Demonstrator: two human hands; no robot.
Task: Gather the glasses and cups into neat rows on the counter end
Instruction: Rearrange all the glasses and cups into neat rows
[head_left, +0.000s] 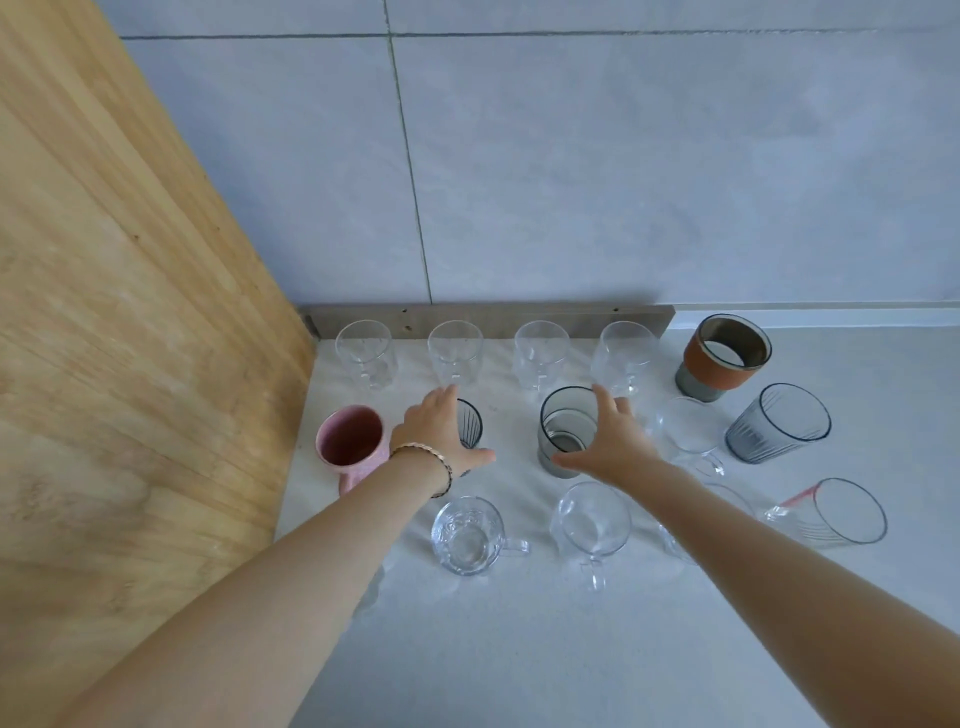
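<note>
Four clear glasses stand in a row along the back wall, from the leftmost clear glass (366, 353) to the rightmost clear glass (623, 356). In the second row a pink mug (350, 441) stands at the left. My left hand (439, 434) is wrapped around a dark-striped glass (471, 423) beside it. My right hand (615, 441) spans a smoky grey glass (563, 428), thumb on its near side and fingers at its right rim. Two clear mugs, a patterned mug (467, 538) and a plain mug (592, 525), stand nearer to me.
To the right stand a clear cup (688, 434), a terracotta-banded cup (724, 356), a ribbed dark glass (779, 423) and a pink-marked glass (844, 512). A wooden panel (130, 312) walls the counter (519, 649) on the left. Another clear cup (675, 543) is partly hidden under my right forearm.
</note>
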